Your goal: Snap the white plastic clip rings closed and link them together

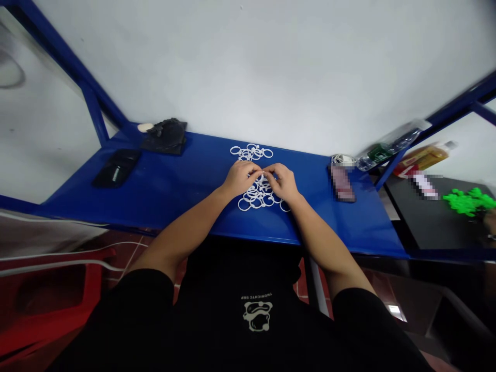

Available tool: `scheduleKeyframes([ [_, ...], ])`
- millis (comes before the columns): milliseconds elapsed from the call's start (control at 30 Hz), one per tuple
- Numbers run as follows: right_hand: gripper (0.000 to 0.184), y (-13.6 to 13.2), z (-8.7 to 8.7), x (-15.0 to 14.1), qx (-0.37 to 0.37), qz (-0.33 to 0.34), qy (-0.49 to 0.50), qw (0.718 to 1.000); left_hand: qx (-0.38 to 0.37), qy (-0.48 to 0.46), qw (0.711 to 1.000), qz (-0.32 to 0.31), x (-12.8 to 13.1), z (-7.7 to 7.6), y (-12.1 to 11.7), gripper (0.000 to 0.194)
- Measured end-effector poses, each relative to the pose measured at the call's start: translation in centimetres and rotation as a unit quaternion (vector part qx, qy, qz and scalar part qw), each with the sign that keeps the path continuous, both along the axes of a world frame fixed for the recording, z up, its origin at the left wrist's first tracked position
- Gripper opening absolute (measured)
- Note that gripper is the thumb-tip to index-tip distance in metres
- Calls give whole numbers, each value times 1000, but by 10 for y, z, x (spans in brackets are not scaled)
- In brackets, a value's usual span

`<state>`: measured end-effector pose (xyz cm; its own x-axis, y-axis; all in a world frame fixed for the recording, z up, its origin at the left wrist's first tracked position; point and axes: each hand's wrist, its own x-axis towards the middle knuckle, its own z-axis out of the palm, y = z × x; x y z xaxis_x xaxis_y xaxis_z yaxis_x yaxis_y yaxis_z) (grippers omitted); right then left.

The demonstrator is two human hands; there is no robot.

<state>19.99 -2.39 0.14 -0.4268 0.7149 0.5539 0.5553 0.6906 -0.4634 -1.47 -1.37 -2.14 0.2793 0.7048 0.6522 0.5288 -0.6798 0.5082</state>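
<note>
Above a pile of white plastic rings, my left hand and my right hand meet fingertip to fingertip. Thumb and forefinger of each are pinched on a small white piece that looks like part of a ring; the fingers hide most of it. Small knobs or tabs seem to sit on the rings, too small to make out well. Just beyond my hands lies a second cluster of white rings. The pile's right edge is partly covered by my right wrist.
Everything lies on a blue table against a white wall. At left are a black pouch and a black plastic bag. To the right are a phone, a white cable, a bottle and green pieces beside another person's hand.
</note>
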Motion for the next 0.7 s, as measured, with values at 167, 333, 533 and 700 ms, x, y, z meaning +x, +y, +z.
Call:
scheduleKeyframes([
  [167,24,2,1,1,8,-19,11,1000,12,-6,1000,27,-3,0,5,16],
  [333,24,7,2,7,10,-36,4,999,-3,-12,991,131,-28,-19,32,10],
  [533,29,6,3,7,8,-15,14,1000,-10,3,983,183,-51,-49,60,23],
  [700,28,6,3,4,-9,-15,-1,1000,-32,33,981,187,-49,-53,65,22],
])
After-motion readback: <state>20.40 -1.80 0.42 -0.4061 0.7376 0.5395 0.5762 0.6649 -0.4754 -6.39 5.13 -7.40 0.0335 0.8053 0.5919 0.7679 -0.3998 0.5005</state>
